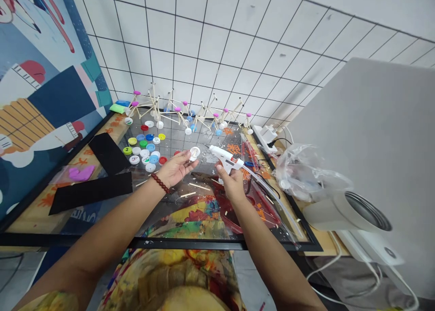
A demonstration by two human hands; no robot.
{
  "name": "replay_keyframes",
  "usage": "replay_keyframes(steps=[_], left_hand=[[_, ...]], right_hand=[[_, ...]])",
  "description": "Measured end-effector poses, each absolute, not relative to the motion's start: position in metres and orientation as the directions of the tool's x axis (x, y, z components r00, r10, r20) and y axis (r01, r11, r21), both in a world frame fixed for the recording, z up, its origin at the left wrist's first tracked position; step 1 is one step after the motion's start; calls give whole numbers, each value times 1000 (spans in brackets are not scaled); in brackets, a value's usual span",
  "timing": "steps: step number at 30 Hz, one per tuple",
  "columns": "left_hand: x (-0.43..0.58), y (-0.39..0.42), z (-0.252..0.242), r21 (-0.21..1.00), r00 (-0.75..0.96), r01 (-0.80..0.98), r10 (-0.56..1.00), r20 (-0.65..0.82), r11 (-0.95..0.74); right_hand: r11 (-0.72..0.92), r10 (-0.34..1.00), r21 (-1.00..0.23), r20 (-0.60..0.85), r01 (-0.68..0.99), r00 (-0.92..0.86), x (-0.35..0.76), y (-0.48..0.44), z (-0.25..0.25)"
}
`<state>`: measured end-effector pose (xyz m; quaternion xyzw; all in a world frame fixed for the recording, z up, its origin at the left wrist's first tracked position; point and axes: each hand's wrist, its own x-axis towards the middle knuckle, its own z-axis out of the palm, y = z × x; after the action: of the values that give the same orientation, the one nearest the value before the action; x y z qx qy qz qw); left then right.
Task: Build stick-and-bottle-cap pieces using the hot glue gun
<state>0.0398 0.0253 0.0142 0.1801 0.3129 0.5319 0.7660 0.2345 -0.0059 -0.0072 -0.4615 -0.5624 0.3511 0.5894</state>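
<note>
My left hand (176, 167), with a red bead bracelet on the wrist, pinches a white bottle cap (195, 153) between thumb and fingertips above the glass table (204, 220). My right hand (232, 180) is wrapped round the grip of a white glue gun (224, 157), whose nozzle points left toward the cap, a short gap away. Several thin wooden sticks (199, 187) lie on the glass below both hands.
Several coloured bottle caps (146, 145) lie to the left. Stick-and-cap models (190, 114) stand along the tiled wall. Black sheets (98, 175) and pink clay (80, 173) lie far left. A power strip (270, 133), a clear plastic bag (302, 170) and a white projector (356, 211) are at right.
</note>
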Motion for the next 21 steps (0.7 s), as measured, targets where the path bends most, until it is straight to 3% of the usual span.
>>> replay_keyframes(steps=[6, 12, 21], left_hand=[[38, 27, 14, 629, 177, -709, 944, -280, 319], [38, 27, 18, 583, 212, -722, 921, -326, 372], [34, 27, 18, 616, 165, -745, 965, -205, 258]], right_hand=[[323, 944, -940, 329, 111, 38, 234, -9, -6], [347, 926, -933, 357, 98, 126, 234, -5, -8], [371, 926, -908, 379, 196, 3, 239, -12, -6]])
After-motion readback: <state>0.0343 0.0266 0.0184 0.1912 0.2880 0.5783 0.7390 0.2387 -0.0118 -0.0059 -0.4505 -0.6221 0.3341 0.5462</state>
